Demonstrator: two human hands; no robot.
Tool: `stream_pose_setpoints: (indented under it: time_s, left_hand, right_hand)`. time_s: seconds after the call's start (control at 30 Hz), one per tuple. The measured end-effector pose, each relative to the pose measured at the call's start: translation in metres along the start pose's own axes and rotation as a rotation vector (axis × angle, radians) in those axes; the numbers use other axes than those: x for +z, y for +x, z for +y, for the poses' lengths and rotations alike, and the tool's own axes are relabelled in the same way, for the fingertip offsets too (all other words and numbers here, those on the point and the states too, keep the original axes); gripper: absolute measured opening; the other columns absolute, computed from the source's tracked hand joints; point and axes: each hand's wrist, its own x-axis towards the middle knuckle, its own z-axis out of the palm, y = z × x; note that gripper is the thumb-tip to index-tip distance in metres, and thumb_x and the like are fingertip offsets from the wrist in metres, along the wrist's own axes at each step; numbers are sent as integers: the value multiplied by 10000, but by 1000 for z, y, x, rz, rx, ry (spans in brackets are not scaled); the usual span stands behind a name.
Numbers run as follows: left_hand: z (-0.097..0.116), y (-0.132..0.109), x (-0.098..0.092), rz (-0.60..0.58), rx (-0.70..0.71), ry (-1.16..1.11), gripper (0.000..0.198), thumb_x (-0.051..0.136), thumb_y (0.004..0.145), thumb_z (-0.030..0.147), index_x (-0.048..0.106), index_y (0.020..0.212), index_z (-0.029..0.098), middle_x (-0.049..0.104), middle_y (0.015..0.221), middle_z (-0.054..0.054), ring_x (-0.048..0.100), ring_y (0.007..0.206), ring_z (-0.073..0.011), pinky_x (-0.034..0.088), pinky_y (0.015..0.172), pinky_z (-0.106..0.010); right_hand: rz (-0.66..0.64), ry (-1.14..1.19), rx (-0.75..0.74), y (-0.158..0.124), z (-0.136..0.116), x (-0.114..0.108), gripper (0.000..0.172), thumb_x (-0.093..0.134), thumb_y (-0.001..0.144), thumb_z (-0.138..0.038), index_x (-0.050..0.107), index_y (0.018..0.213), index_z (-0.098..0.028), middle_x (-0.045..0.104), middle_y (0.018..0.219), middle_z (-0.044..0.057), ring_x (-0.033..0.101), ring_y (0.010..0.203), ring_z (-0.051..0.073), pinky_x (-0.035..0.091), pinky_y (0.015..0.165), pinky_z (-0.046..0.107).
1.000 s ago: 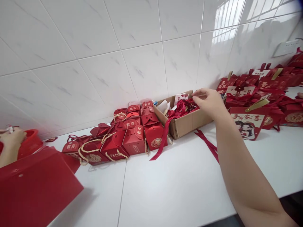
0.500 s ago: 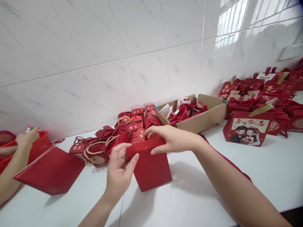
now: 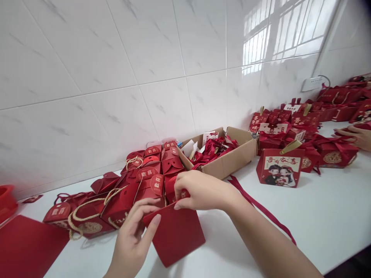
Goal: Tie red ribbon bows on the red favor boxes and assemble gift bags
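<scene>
A plain red gift box stands tilted on the white table in front of me. My left hand holds its upper left corner between thumb and fingers. On the right part of the same top edge, my right hand is pinched with curled fingers; their tips are partly hidden behind the edge. Close behind both hands lie several red candy boxes with gold lettering, some with twisted rope handles.
A cardboard box of red ribbons and cards stands behind. One ribbon trails along the table. A finished-looking box with a couple picture stands right, before more red boxes. Another person's hand is at far right. A red box lies left.
The view has swung right, so the scene shifted left and the co-worker's arm on the left is gone. My right fingers have closed in on the box's top edge.
</scene>
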Motion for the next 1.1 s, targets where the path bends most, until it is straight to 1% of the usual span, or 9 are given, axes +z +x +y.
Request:
stream_pose_setpoints:
  time_s: [0.2, 0.27, 0.3, 0.5, 0.63, 0.77, 0.9, 1.0, 1.1]
  left_hand:
    - [28, 38, -2, -285, -8, -108, 267, 539, 816, 410, 578, 678, 185, 644, 828, -69, 609, 870, -209, 497, 744, -259]
    - [40, 71, 4, -266, 63, -129, 357, 448, 857, 435, 554, 632, 179, 643, 800, -70, 605, 840, -200, 486, 768, -277]
    - [45, 92, 12, -192, 83, -90, 335, 446, 860, 426, 555, 663, 178, 645, 802, -64, 605, 834, -194, 484, 778, -283]
    - [39, 225, 100, -201, 193, 323, 250, 500, 851, 340, 611, 936, 133, 669, 896, -84, 630, 796, -179, 514, 723, -303]
    - [33, 280, 153, -324, 399, 544, 327, 532, 885, 326, 531, 1166, 157, 555, 1179, -98, 569, 1013, -209, 495, 859, -423]
    - [31, 302, 184, -472, 571, 691, 346, 536, 885, 323, 518, 1187, 154, 543, 1198, -98, 566, 1027, -217, 498, 859, -431]
    - [21, 305, 201, -499, 622, 815, 336, 534, 886, 324, 525, 1173, 150, 553, 1178, -96, 573, 1009, -211, 504, 846, -423]
    - [17, 305, 199, -467, 630, 862, 330, 531, 888, 325, 528, 1168, 150, 561, 1161, -93, 580, 987, -203, 511, 831, -410]
    - [27, 304, 179, -370, 648, 847, 296, 533, 885, 324, 556, 1119, 144, 571, 1141, -92, 576, 990, -202, 505, 838, -407]
  right_hand:
    - [-54, -141, 145, -17, -8, -14, 143, 540, 767, -150, 510, 629, -169, 581, 616, -19, 447, 540, 87, 251, 455, 212]
    - [-35, -156, 166, -20, -11, -16, 152, 512, 716, -72, 492, 595, -163, 597, 618, -16, 473, 566, 96, 265, 464, 207]
    - [-29, -169, 177, -21, -13, -16, 160, 500, 697, -51, 479, 580, -158, 601, 616, -11, 482, 569, 100, 273, 465, 206]
    - [-115, -250, 192, -18, -22, -18, 162, 480, 702, -24, 557, 645, -155, 626, 648, 20, 526, 545, 132, 286, 424, 219]
    - [-175, -251, 200, -19, -25, -24, 184, 487, 727, -25, 626, 754, -143, 654, 701, 45, 572, 554, 157, 322, 414, 224]
    - [-199, -184, 264, -21, -24, -34, 210, 493, 734, -3, 649, 797, -128, 677, 731, 64, 619, 600, 188, 376, 427, 239]
    - [-229, -113, 365, -16, -17, -40, 176, 544, 725, -9, 653, 806, -122, 680, 727, 87, 635, 608, 207, 439, 474, 268]
    - [-206, -66, 414, -8, -10, -38, 74, 597, 741, -83, 643, 771, -132, 658, 676, 81, 621, 573, 186, 452, 491, 263]
    - [-194, -72, 417, -2, -7, -35, 69, 602, 779, -192, 641, 782, -135, 657, 715, 103, 628, 612, 212, 462, 505, 291]
